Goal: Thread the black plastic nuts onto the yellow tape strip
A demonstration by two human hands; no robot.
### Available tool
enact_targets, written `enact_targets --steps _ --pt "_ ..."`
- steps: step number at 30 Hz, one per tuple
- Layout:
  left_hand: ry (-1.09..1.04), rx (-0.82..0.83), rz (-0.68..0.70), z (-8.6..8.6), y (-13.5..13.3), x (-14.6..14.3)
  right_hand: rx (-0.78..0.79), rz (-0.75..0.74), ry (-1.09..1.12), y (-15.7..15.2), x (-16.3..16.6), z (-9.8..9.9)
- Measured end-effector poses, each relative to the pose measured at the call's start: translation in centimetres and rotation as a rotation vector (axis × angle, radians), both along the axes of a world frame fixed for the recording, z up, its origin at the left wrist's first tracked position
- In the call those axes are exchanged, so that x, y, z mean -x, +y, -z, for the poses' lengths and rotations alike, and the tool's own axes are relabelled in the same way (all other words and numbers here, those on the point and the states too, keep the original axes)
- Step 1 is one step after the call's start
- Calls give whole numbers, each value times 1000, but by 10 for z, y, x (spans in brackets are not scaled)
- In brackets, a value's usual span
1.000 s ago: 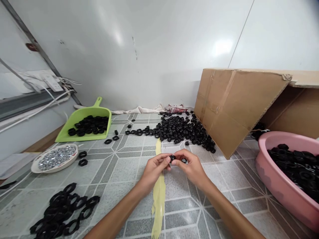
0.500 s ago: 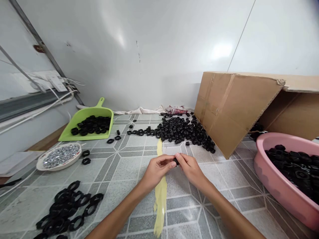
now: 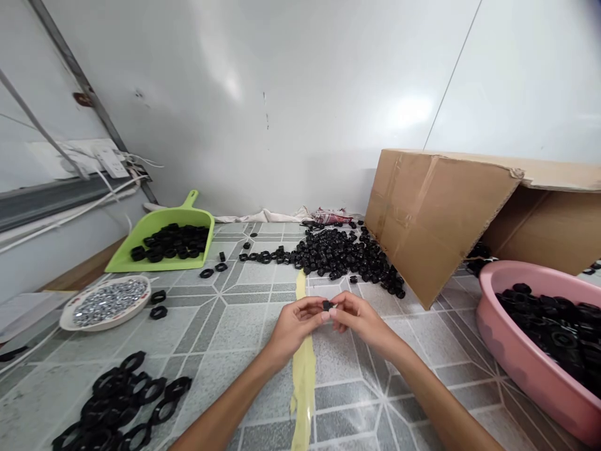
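The left hand [image 3: 293, 326] and the right hand [image 3: 359, 319] meet fingertip to fingertip low in the middle of the view, just above the tiled floor [image 3: 225, 326]. Together they pinch a small black part [image 3: 325, 305] between thumbs and forefingers. The other fingers curl loosely under. Whether the part is one piece or two pressed together cannot be told.

A strip of yellow tape [image 3: 304, 376] runs along the floor right under the hands and on toward the person. Beyond the hands lies a wide heap of small black nuts [image 3: 342, 254], trailing off to the left in a thin line. A cardboard box [image 3: 432, 213] lies tipped on its side just right of the heap, its flap touching the floor. At the far right, a pink basin [image 3: 493, 341] holds larger black rings.

On the left, a green dustpan [image 3: 136, 241] near the wall carries more black rings. In front of it stands a white dish [image 3: 70, 321] filled with small silvery pieces, with two black rings [image 3: 158, 304] just beside it. A loose pile of large black rings [image 3: 122, 401] lies in the lower left corner, well apart from the hands. A crumpled cloth [image 3: 263, 216] lies along the foot of the wall.
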State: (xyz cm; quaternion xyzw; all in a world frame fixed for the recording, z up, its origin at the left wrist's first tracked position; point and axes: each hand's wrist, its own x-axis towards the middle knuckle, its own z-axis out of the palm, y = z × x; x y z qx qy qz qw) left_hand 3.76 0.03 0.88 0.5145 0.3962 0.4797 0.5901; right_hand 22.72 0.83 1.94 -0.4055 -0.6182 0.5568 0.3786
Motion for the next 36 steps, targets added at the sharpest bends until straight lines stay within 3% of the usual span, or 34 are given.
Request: enact_targets --steps 4,12,16,26,30,36 --pt "24 -10 27 1 0 -1 -36 95 -179 1 1 6" --pt "-37 41 -3 0 0 1 47 -34 10 2 -2 2" --pt "-22 64 16 1 1 2 51 13 -78 4 -3 5" --pt "-38 50 -2 4 3 3 27 51 -18 1 7 6" --pt "18 -30 1 5 1 -1 18 44 -37 -1 11 12" --pt "260 -306 -110 4 -8 -4 24 66 -66 -3 11 16"
